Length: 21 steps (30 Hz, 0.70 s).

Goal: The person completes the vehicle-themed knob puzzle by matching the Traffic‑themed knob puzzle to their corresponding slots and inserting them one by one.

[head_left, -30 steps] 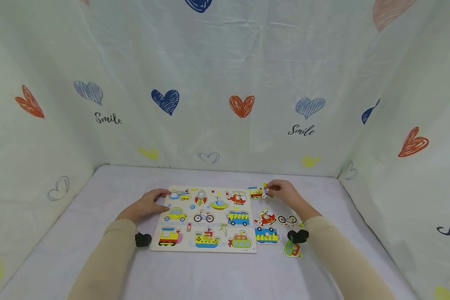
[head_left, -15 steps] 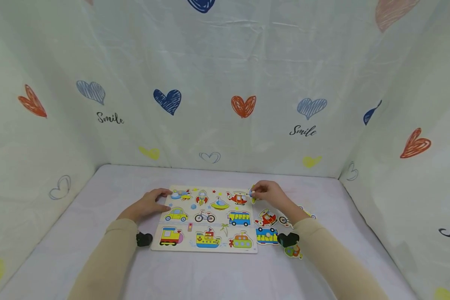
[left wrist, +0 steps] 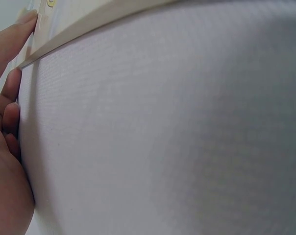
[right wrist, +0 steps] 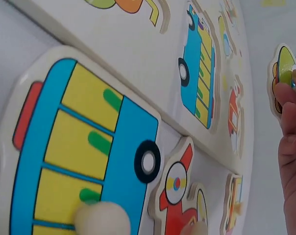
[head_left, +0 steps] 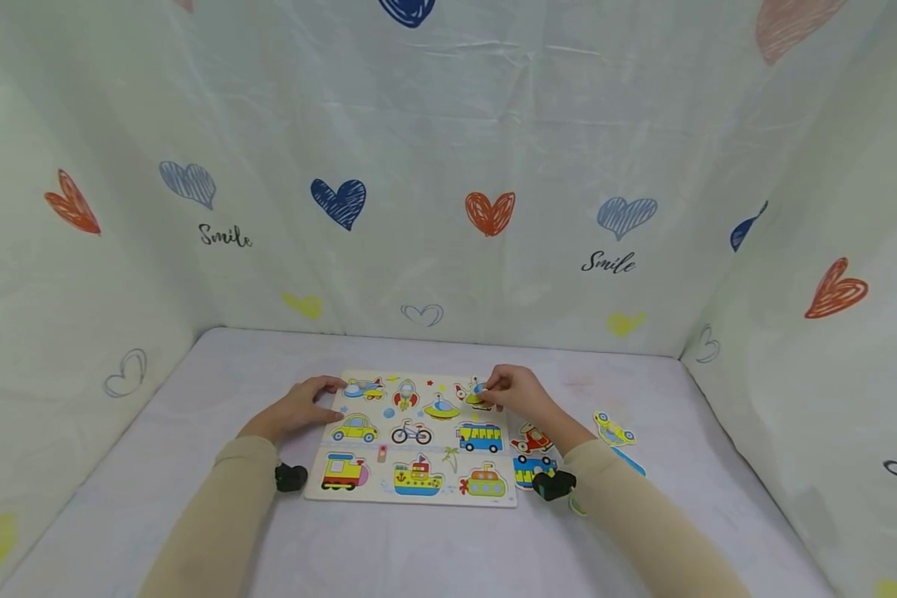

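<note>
A wooden puzzle board (head_left: 381,486) printed with vehicles lies on the table. My left hand (head_left: 299,411) rests at its left edge, thumb and fingers spread, a fingertip on the board's top in the left wrist view. Above the board's top right corner, over the helicopter picture, my right hand (head_left: 519,392) pinches a green flying saucer puzzle piece (right wrist: 284,66) with a blue dome. The piece is raised and tilted. Beside the board lie a bus piece (right wrist: 89,147) and a red helicopter piece (right wrist: 180,196), both with knobs.
Right of my forearm are a yellow car piece (head_left: 615,429) and a partly hidden blue piece (head_left: 629,461). A train piece (right wrist: 233,203) lies beyond the helicopter piece. Patterned cloth walls (head_left: 419,266) enclose the table at back and sides.
My right hand has carried the flying saucer piece leftward, from beside the train piece to over the board's top right corner. The left hand has stayed at the board's edge.
</note>
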Each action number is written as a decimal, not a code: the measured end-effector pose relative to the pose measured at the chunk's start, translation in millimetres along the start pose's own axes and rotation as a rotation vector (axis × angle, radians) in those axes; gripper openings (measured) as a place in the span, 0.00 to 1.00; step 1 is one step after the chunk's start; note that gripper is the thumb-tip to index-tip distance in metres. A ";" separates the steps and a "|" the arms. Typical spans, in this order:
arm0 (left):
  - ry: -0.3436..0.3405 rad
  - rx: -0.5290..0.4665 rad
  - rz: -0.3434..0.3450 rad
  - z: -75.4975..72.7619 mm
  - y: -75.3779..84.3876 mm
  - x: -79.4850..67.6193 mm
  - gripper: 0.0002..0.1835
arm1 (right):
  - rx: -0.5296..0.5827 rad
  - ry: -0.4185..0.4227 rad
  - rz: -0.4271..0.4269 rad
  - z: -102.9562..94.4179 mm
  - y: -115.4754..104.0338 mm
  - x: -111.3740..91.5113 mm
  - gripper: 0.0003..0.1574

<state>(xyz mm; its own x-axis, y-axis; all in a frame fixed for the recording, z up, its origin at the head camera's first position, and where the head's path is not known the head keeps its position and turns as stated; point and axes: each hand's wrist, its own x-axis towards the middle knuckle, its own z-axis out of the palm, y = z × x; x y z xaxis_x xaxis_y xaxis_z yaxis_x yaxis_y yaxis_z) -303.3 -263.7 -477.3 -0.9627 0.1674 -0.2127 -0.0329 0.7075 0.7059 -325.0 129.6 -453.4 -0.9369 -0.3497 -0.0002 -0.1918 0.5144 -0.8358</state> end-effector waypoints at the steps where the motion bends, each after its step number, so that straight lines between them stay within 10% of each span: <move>1: -0.001 -0.002 0.001 0.2 0.1 -0.2 0.34 | -0.004 0.001 -0.009 2.2 -1.0 0.3 0.07; 21: 0.009 -0.014 -0.008 0.1 -1.8 1.4 0.34 | 0.006 0.025 -0.008 51.1 -15.9 14.6 0.13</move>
<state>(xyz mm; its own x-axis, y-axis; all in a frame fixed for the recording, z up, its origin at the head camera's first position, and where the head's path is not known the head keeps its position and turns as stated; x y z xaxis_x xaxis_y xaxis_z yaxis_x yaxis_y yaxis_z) -304.6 -264.7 -478.9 -0.9648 0.1551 -0.2124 -0.0447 0.6992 0.7135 -320.7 76.2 -468.2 -0.9422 -0.3345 0.0204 -0.1981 0.5068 -0.8390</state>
